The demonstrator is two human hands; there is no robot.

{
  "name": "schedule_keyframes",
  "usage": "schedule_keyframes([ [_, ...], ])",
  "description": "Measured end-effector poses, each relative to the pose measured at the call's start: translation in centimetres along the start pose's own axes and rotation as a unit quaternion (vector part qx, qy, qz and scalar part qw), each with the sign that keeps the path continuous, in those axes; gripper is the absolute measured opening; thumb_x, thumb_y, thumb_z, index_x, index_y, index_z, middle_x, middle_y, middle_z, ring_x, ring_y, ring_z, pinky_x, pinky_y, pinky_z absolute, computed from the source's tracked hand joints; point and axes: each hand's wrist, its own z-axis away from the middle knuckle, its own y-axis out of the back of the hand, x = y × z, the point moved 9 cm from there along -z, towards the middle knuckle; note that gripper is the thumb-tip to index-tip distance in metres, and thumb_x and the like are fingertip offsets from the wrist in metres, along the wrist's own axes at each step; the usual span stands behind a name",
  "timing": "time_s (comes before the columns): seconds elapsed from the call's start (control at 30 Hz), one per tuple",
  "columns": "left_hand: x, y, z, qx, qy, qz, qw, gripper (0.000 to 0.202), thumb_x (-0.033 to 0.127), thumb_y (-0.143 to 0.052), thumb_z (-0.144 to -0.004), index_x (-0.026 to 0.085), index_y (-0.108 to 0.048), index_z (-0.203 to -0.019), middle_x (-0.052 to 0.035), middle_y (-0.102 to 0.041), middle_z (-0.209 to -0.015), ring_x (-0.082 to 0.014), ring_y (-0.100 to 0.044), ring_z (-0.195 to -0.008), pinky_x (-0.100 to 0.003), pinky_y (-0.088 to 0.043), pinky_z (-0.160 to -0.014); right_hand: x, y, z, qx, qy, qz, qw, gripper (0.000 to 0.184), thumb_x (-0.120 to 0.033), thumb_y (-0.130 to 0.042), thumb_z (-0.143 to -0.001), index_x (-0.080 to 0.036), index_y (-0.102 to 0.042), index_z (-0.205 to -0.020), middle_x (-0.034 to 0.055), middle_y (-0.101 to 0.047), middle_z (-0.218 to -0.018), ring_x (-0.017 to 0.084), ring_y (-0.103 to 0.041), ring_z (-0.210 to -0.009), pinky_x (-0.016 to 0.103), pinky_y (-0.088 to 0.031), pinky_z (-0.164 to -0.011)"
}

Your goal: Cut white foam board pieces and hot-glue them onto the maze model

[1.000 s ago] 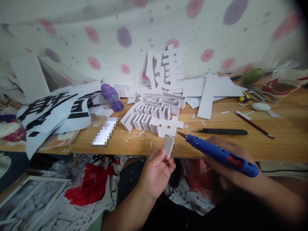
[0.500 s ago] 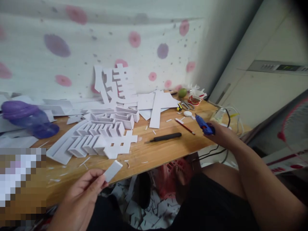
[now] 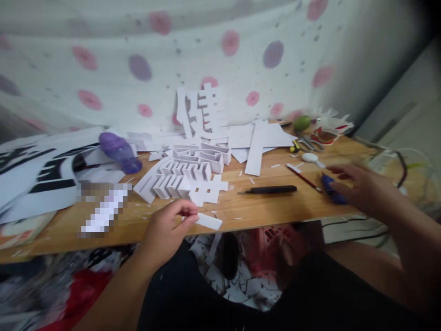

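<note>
Near the table's front edge, my left hand (image 3: 168, 227) pinches one end of a small white foam-board strip (image 3: 210, 221) between thumb and fingers. Just behind it stands a white raised character (image 3: 186, 172) built of upright strips on a cut-out base. My right hand (image 3: 358, 184), blurred by motion, is at the blue glue gun (image 3: 333, 189), its fingers spread rather than wrapped round the handle. The glue gun's rear is partly hidden by that hand. Between the hands lies a black pen-like tool (image 3: 272, 189), with a red pencil (image 3: 305, 178) beyond it.
A flat white cut-out character (image 3: 200, 112) leans at the back beside white board pieces (image 3: 255, 149). A purple bottle (image 3: 120, 154) and printed sheets (image 3: 51, 174) lie left. Pliers (image 3: 310, 145), a green fruit (image 3: 302, 122) and a power strip (image 3: 382, 161) are right. Scraps cover the floor.
My view has swung left. My right hand has loosened from the glue gun, which is now lower at the table. The white strip has turned in my left hand and is nearer the raised character.
</note>
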Motion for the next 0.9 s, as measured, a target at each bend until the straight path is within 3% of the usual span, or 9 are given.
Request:
schedule_keyframes([
  [0.07, 2.1, -0.4, -0.4, -0.024, -0.057, -0.025, 0.998, 0.004, 0.022, -0.063, -0.077, 0.02, -0.059, -0.079, 0.0032, -0.065, -0.075, -0.0133, -0.061, -0.071, -0.025, -0.045, -0.068, -7.9, -1.0, -0.2, -0.044, 0.106, -0.105, 0.988, 0.028, -0.037, -0.054, -0.09, -0.02, -0.062, -0.11, 0.0098, -0.061, -0.106, 0.019, -0.059, -0.09, 0.033, -0.048, -0.079],
  [0.17, 4.4, -1.0, -0.7, -0.065, -0.121, -0.058, 0.989, 0.009, 0.015, -0.065, -0.078, 0.02, -0.057, -0.077, 0.0049, -0.064, -0.074, -0.0111, -0.06, -0.07, -0.023, -0.044, -0.067, -19.5, -3.5, 0.9, -0.158, 0.233, -0.214, 0.935, 0.021, -0.038, -0.057, -0.089, -0.023, -0.064, -0.103, 0.0016, -0.064, -0.1, 0.013, -0.06, -0.086, 0.024, -0.05, -0.076],
  [0.23, 5.4, -1.1, -0.8, -0.078, -0.158, -0.077, 0.981, 0.011, 0.013, -0.066, -0.078, 0.02, -0.057, -0.077, 0.0048, -0.063, -0.074, -0.0109, -0.059, -0.071, -0.023, -0.043, -0.067, -24.6, -5.6, 1.5, -0.224, 0.259, -0.274, 0.899, 0.015, -0.025, -0.064, -0.083, -0.019, -0.066, -0.097, 0.0016, -0.065, -0.09, 0.013, -0.059, -0.079, 0.024, -0.047, -0.072],
  [0.3, 6.0, -1.1, -0.8, -0.078, -0.188, -0.092, 0.975, 0.013, 0.012, -0.067, -0.078, 0.019, -0.057, -0.076, 0.0044, -0.062, -0.073, -0.011, -0.059, -0.071, -0.023, -0.042, -0.067, -27.3, -7.2, 1.4, -0.246, 0.267, -0.294, 0.884, 0.019, -0.016, -0.07, -0.075, -0.018, -0.068, -0.094, 0.0008, -0.066, -0.086, 0.013, -0.058, -0.075, 0.023, -0.046, -0.069],
  [0.47, 5.9, 0.1, -1.7, -0.042, -0.214, -0.098, 0.971, 0.012, 0.013, -0.068, -0.078, 0.018, -0.057, -0.076, 0.0038, -0.062, -0.072, -0.0109, -0.059, -0.069, -0.022, -0.043, -0.064, -28.5, -9.9, 0.1, -0.241, 0.235, -0.341, 0.878, 0.007, -0.011, -0.067, -0.073, -0.017, -0.068, -0.077, -0.0022, -0.063, -0.067, 0.009, -0.053, -0.058, 0.02, -0.039, -0.054],
  [0.53, 4.8, 1.5, -2.2, 0.012, -0.204, -0.088, 0.975, 0.01, 0.016, -0.067, -0.079, 0.018, -0.057, -0.076, 0.0039, -0.063, -0.072, -0.0106, -0.059, -0.068, -0.021, -0.043, -0.064, -28.0, -10.7, -0.6, -0.229, 0.21, -0.367, 0.877, 0.003, -0.016, -0.065, -0.077, -0.017, -0.066, -0.075, -0.0023, -0.061, -0.064, 0.009, -0.052, -0.055, 0.019, -0.038, -0.051],
  [0.67, 0.1, 4.0, -1.8, 0.166, -0.13, -0.073, 0.975, 0.006, 0.016, -0.061, -0.082, 0.019, -0.058, -0.077, 0.0042, -0.063, -0.07, -0.0102, -0.059, -0.066, -0.021, -0.044, -0.064, -26.3, -12.3, -2.0, -0.164, 0.148, -0.409, 0.885, 0.019, -0.033, -0.059, -0.083, -0.016, -0.061, -0.076, 0.0018, -0.062, -0.068, 0.012, -0.054, -0.058, 0.021, -0.042, -0.052],
  [0.77, -3.5, 2.8, -0.7, 0.189, -0.097, -0.069, 0.975, 0.005, 0.017, -0.058, -0.084, 0.019, -0.061, -0.081, 0.0014, -0.066, -0.074, -0.0127, -0.062, -0.07, -0.024, -0.047, -0.068, -25.7, -13.5, -2.4, -0.121, 0.122, -0.407, 0.897, 0.021, -0.036, -0.06, -0.082, -0.016, -0.06, -0.076, 0.0022, -0.062, -0.067, 0.012, -0.053, -0.056, 0.021, -0.042, -0.05],
  [0.9, -6.7, 0.4, -0.2, 0.145, -0.049, -0.069, 0.986, 0.012, 0.015, -0.053, -0.086, 0.018, -0.064, -0.088, -0.0028, -0.07, -0.085, -0.0158, -0.064, -0.08, -0.028, -0.048, -0.074, -26.8, -15.0, -2.5, -0.115, 0.131, -0.392, 0.904, 0.019, -0.035, -0.062, -0.081, -0.017, -0.061, -0.077, 0.0017, -0.062, -0.067, 0.012, -0.055, -0.055, 0.022, -0.043, -0.05],
])
